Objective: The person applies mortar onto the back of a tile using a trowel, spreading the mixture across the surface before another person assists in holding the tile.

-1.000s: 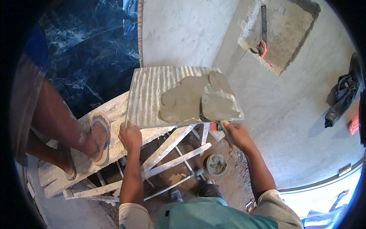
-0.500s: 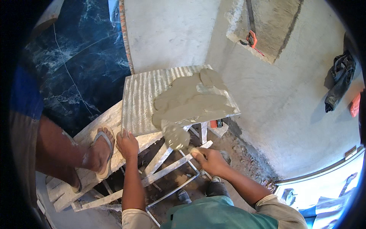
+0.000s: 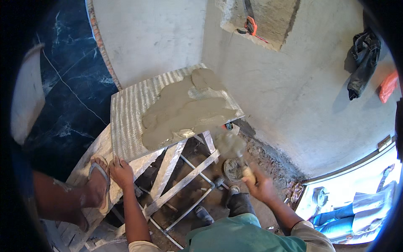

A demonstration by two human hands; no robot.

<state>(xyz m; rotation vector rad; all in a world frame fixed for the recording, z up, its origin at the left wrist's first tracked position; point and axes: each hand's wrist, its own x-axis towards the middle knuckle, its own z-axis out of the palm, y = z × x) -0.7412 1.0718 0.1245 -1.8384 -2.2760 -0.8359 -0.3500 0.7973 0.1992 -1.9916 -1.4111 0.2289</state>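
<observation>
A large tile (image 3: 121, 122), ridged on its upturned face, has grey wet mortar (image 3: 180, 105) spread over its middle and right part. My left hand (image 3: 121, 173) grips the tile's near left corner, with fingertips over the edge. In my right hand (image 3: 262, 187) is a trowel (image 3: 230, 143), held by its light handle. The trowel's blade is coated in mortar and blurred, out past the tile's near right edge. Below it, a round pan (image 3: 233, 169) of mortar rests near my feet.
Wooden planks (image 3: 98, 140) and crossed struts (image 3: 184, 180) support the tile. Another person's sandalled foot (image 3: 98, 180) stands on the planks beside my left hand. Dark blue marbled tiles (image 3: 71, 84) lie at left. A hacksaw (image 3: 251, 26) sits in the wall recess; dark clothing (image 3: 364, 63) hangs at right.
My right hand and the trowel have moved right, away from the tile's near edge. My left hand stays on the corner. The whole view has shifted, and the pan now shows.
</observation>
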